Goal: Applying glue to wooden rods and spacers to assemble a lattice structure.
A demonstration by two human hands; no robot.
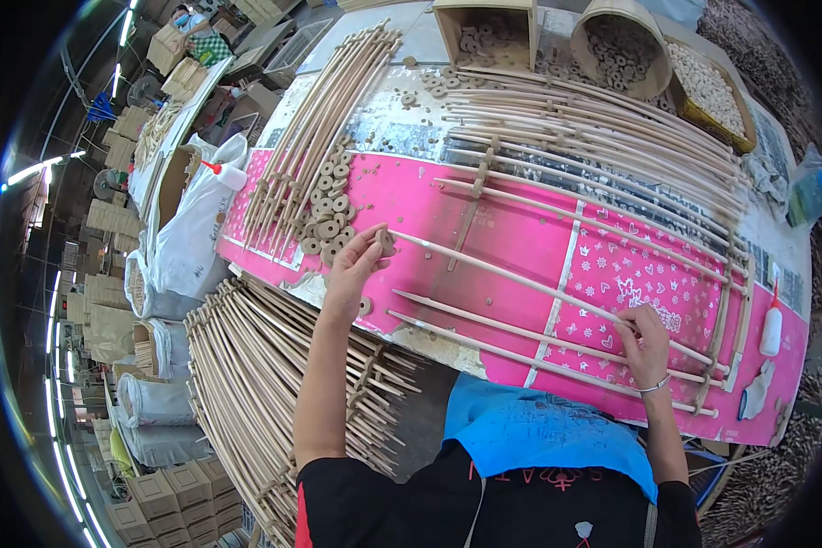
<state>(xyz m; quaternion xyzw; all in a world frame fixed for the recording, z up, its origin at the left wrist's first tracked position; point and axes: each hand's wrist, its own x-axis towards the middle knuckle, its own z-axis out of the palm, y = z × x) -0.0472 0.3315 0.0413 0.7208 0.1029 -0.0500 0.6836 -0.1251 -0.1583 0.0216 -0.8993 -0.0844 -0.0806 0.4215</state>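
Observation:
Between the thumb and fingers of my left hand (356, 267) is a small brown wooden ring (385, 242), at the left tip of a long pale wooden stick (507, 277). Whether the tip has entered the ring's hole is too small to tell. My right hand (645, 347) is closed around the same stick farther along. Two more sticks, a tapered one (511, 327) and a nearer one (521, 360), lie beside it on the pink sheet (484, 237). Their right ends rest by a notched wooden crosspiece (725, 306). Another crosspiece (466, 219) lies under farther sticks.
Loose rings (331, 215) are heaped left. Assembled stick racks (315, 128) lie behind them; more are stacked (283, 365) below the table edge. At the back stand a wooden box (486, 36), a bucket (580, 41) and a tray (735, 135). A red-tipped bottle (771, 331) is right.

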